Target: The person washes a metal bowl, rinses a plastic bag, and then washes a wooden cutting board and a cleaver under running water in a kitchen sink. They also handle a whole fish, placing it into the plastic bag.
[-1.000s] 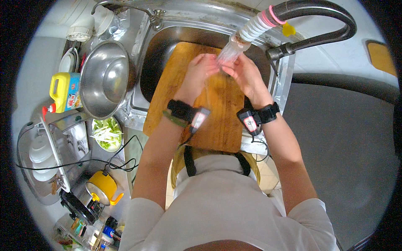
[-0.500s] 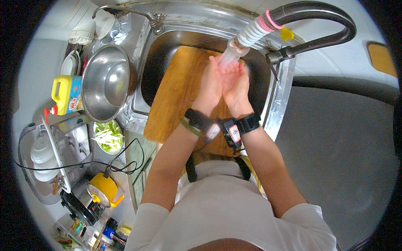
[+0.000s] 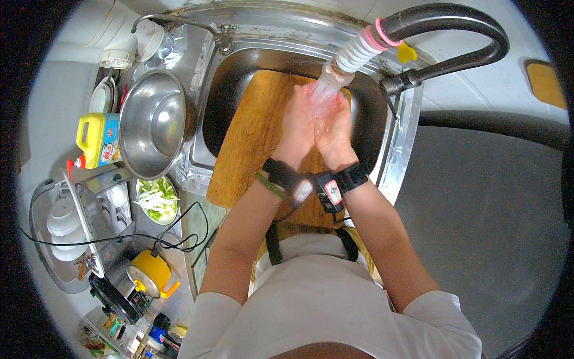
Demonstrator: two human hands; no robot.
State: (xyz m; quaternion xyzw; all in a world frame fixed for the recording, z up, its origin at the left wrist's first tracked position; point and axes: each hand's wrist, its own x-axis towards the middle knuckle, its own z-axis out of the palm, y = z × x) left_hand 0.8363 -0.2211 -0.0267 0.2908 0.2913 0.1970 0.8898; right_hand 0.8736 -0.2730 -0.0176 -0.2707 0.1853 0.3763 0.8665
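Observation:
Water pours from the black faucet (image 3: 494, 37), through its white spout sleeve with a pink ring (image 3: 351, 58), onto my hands. My left hand (image 3: 299, 122) and my right hand (image 3: 336, 127) are side by side, palms up, cupped under the stream with their inner edges close together. Both are open and hold only water; the falling water partly hides the fingers. Beneath them a wooden cutting board (image 3: 248, 143) lies slanted across the steel sink (image 3: 218, 107). Each wrist wears a black strapped device.
Left of the sink stand a large steel bowl (image 3: 152, 125), a yellow detergent jug (image 3: 91, 140) and a plate of chopped greens (image 3: 156, 200). A black cord (image 3: 143, 234) crosses the left counter near a yellow pot (image 3: 152, 272) and a dish rack (image 3: 84, 227). A second, thin tap (image 3: 222, 40) is at the back.
My hands have shifted slightly under the stream, and their cupped palms have parted a little near the wrists. Water still runs over them.

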